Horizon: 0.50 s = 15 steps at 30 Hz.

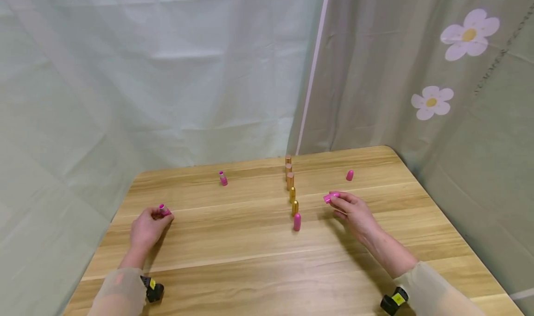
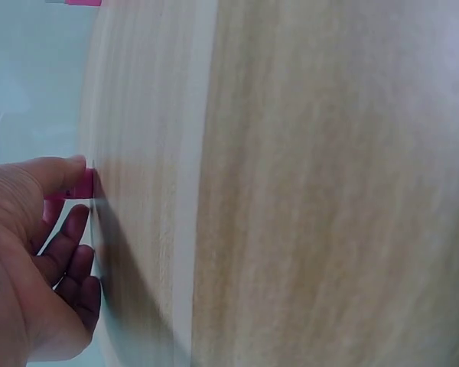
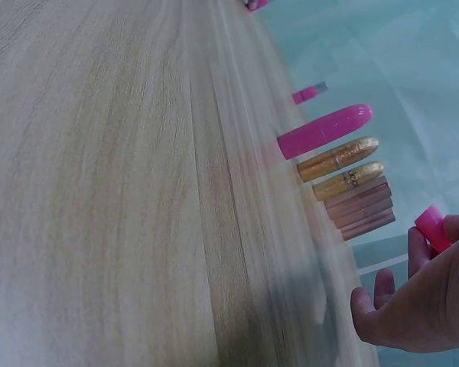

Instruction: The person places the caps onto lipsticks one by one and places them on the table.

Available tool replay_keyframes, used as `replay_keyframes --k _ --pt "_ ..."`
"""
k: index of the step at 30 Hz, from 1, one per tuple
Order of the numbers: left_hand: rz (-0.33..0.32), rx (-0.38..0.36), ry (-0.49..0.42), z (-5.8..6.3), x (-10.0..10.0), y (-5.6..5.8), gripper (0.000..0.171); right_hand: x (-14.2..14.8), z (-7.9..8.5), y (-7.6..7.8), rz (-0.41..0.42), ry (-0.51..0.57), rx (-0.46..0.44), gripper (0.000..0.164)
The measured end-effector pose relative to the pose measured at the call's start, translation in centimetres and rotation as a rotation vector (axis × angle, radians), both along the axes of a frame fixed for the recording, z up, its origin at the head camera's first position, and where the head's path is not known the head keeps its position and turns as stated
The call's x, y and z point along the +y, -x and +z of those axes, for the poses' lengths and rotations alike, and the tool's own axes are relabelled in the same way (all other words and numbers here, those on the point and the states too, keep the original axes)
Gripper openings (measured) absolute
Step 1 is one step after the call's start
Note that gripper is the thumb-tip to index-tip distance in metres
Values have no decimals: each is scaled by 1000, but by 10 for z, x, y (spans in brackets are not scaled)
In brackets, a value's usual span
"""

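Observation:
My left hand (image 1: pixel 146 229) pinches an uncapped pink lipstick base (image 1: pixel 165 211) with a silver collar, at the table's left side. In the left wrist view, the lower end of that pink base (image 2: pixel 86 183) meets the wood or sits just over it; I cannot tell which. Above the right half of the table, my right hand (image 1: pixel 356 216) holds a pink lipstick cap (image 1: pixel 327 199) between thumb and fingers, tilted sideways. Between the hands stands a row: a round-topped pink lipstick (image 1: pixel 297 223) in front, then two gold lipsticks (image 1: pixel 295 208), then copper-coloured tubes (image 1: pixel 290 181).
A second uncapped pink lipstick base (image 1: pixel 223 180) stands towards the back left. Behind my right hand stands another pink cap (image 1: pixel 349 175). Pale curtains (image 1: pixel 208 75) hang around the back and sides of the wooden table (image 1: pixel 233 251).

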<state>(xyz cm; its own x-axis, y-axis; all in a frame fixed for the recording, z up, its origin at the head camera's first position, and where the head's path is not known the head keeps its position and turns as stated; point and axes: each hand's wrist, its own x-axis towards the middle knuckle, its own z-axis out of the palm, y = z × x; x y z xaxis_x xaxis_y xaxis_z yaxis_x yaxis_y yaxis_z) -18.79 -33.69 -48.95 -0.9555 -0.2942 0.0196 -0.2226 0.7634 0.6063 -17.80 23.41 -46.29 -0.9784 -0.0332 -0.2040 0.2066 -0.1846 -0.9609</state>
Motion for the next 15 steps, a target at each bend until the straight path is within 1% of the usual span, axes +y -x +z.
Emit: replay_keyframes --k 5,11,15 --pt "-8 2 1 2 1 1 54 1 0 0 0 0 4 27" --pt "-82 -6 -39 12 13 0 49 1 1 1 -12 -2 1 25" --pt "-122 14 -35 20 25 1 45 1 4 0 -15 -4 9 23"
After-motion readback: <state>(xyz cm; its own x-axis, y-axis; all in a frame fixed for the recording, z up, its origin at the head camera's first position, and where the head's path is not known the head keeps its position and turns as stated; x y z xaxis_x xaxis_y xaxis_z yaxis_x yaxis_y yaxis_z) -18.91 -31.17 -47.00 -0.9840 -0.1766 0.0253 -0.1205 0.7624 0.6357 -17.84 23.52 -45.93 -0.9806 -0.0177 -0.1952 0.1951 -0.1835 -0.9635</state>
